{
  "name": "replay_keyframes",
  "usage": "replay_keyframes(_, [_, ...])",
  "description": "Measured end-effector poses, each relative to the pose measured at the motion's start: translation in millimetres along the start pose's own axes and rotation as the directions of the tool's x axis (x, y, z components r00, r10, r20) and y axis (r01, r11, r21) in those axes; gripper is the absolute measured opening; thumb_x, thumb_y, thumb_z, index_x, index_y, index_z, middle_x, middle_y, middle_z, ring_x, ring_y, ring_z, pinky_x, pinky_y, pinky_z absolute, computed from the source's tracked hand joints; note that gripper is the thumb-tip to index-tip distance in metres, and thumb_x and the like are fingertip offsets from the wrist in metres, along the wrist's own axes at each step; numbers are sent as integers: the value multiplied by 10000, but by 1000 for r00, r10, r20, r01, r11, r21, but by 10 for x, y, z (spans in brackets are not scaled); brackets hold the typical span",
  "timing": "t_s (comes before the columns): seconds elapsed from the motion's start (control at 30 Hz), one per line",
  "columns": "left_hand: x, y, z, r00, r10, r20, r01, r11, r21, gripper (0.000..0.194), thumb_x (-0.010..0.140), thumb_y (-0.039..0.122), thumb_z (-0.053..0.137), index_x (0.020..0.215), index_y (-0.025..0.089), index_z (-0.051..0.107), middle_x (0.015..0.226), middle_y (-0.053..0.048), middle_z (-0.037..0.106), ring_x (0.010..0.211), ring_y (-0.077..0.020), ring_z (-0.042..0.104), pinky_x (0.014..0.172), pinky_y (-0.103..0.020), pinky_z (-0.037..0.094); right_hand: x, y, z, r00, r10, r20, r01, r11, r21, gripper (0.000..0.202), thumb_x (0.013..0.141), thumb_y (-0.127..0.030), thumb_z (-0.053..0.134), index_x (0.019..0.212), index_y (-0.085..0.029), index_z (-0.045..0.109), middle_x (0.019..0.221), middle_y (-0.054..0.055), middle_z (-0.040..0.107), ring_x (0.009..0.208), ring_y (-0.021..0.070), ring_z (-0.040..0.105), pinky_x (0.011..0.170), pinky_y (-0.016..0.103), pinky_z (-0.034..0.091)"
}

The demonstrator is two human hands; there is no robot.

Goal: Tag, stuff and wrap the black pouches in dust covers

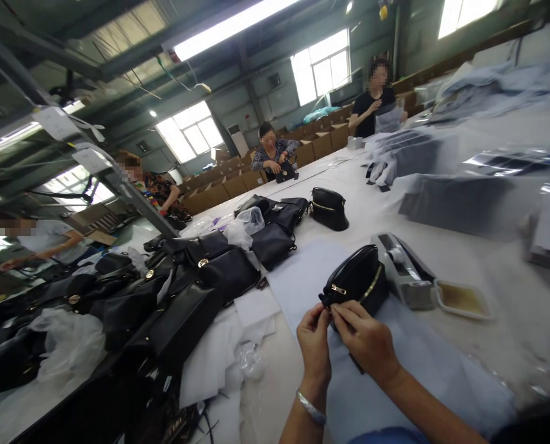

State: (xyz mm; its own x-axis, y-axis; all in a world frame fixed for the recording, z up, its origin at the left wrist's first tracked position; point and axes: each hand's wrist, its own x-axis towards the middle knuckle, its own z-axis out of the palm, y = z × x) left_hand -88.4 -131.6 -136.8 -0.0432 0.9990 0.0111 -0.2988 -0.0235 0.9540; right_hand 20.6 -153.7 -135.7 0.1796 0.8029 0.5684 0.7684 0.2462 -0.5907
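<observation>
The left hand [316, 345] and the right hand [370, 339] both pinch the near left end of the black bag [353, 274], upright on the bench [525, 320]; the exact small part is hidden. The handling of this bag seems unfinished, and many unwrapped bags [231, 271] lie piled at left.

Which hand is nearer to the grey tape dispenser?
Right. The right hand, at the black bag, is left of the grey tape dispenser and closer to the person; the left hand is farther left still.
</observation>
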Motion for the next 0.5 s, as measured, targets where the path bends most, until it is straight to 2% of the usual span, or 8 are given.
replay_keyframes(0.2, [-32,-49,21,1000,-4,10,4,1000,7,292,806,343,717,1030,158,742,1061,-94,753,1009,-225,675,955,-368,497,57,-67,-51,983,183,23,-184,966,181,145,904,-268,556,889,-240,697,898,8,692,778,154,662,706,241,484])
replay_keyframes(0.5, [-8,-167,14,999,11,-36,-9,998,55,274,780,343,743,981,156,743,1004,-80,761,977,-224,682,942,-380,505,33,-70,-66,997,48,54,-42,993,-114,263,944,-194,469,977,-265,720,917,-2,707,753,133,678,627,231,409])
